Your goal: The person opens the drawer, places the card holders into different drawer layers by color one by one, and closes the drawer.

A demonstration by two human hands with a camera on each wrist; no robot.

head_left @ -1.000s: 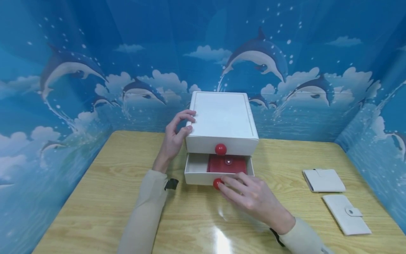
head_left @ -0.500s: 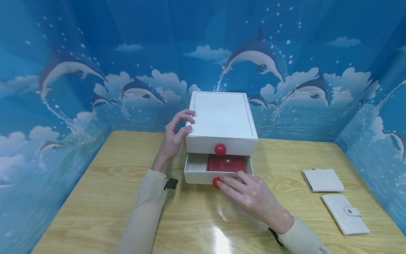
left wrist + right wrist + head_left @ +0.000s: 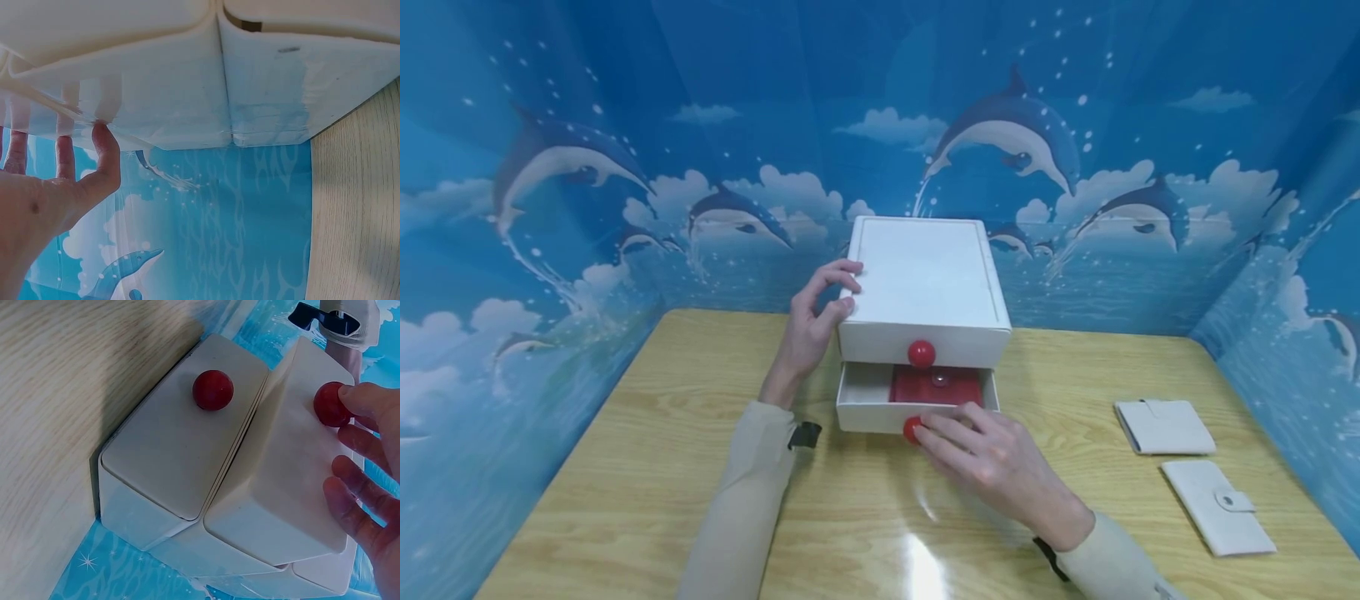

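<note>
A white drawer cabinet point(image 3: 925, 271) with red ball knobs stands at the back of the table. One drawer point(image 3: 868, 417) juts out below the top drawer point(image 3: 880, 343); a red wallet point(image 3: 917, 387) with a snap button lies inside it. My right hand point(image 3: 1000, 462) pinches this drawer's red knob point(image 3: 331, 404) between thumb and finger. In the right wrist view, a closed drawer point(image 3: 169, 450) with its own knob sits between the open one and the table. My left hand point(image 3: 812, 321) rests its fingertips on the cabinet's upper left edge, fingers slightly bent.
Two white wallets, one plain-faced point(image 3: 1165, 427) and one with a snap strap point(image 3: 1210, 508), lie on the table's right side. A blue dolphin-print curtain point(image 3: 880, 100) surrounds the wood-grain table point(image 3: 685, 458) at the back and sides.
The open drawer has slid slightly inward, with my right hand keeping hold of its knob. My left hand has stayed at the cabinet's edge.
</note>
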